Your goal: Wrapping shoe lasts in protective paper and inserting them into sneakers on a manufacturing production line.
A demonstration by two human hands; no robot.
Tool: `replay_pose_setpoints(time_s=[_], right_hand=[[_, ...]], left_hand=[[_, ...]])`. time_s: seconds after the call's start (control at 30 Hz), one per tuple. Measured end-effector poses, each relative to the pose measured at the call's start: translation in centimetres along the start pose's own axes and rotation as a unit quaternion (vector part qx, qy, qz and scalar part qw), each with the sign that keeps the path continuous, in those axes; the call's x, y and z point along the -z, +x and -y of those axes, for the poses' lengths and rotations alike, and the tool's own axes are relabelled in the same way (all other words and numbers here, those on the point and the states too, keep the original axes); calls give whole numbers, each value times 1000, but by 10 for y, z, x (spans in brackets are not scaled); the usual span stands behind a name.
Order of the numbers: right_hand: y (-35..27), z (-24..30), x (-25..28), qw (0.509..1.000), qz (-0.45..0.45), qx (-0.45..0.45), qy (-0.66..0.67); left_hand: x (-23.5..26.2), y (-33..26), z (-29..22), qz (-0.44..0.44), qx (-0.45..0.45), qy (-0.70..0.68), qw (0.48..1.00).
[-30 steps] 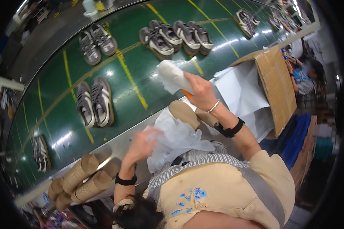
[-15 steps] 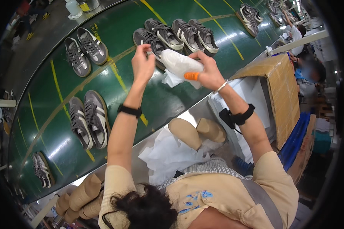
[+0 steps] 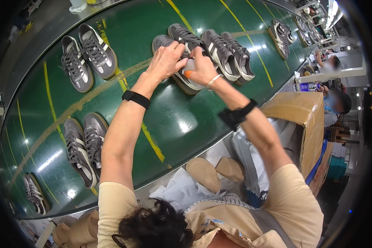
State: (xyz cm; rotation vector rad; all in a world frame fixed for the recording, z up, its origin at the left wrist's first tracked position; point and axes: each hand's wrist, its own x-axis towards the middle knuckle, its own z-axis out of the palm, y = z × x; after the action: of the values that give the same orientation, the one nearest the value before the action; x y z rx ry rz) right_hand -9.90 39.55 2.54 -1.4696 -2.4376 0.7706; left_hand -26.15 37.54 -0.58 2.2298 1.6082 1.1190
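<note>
Workshop floor, dim at the edges; a long green work surface (image 3: 169, 109) marked with yellow lines.

Grey shoe (image 3: 191, 86), one: on the far side of the surface, between both hands, beside a matching shoe (image 3: 183, 34).
Left hand (image 3: 166, 63), one: fingers bent over the grey shoe; whether they pinch it cannot be told. Black wristband (image 3: 136, 99) below.
Right hand (image 3: 202, 71), one: fingers and thumb closed about a pale bundle (image 3: 189, 65), mostly hidden, at the shoe's opening. Orange cover (image 3: 188, 74) on the thumb.
Shoe pairs: one just right of the hands (image 3: 224, 56), one far left (image 3: 87, 58), one nearer left (image 3: 80, 153), partly behind the left forearm.
Brown moulded forms (image 3: 203, 174), two: near side, beside crumpled white paper (image 3: 178, 188).
Cardboard box (image 3: 314, 136), one: near right, white sheets inside.
Brown stacked forms (image 3: 82, 232): near left.
</note>
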Motion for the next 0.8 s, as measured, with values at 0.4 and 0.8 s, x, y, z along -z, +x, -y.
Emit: replay_pose_setpoints(time_s=[0.4,0.8], right_hand=[[2,-25,9,948,-84,219,-214],[28,-30,-12,968,54,-54,-240]], left_hand=[[-1,-1,-11,52,-36,86,994],[108,-121,-64,-94,220,156,958]])
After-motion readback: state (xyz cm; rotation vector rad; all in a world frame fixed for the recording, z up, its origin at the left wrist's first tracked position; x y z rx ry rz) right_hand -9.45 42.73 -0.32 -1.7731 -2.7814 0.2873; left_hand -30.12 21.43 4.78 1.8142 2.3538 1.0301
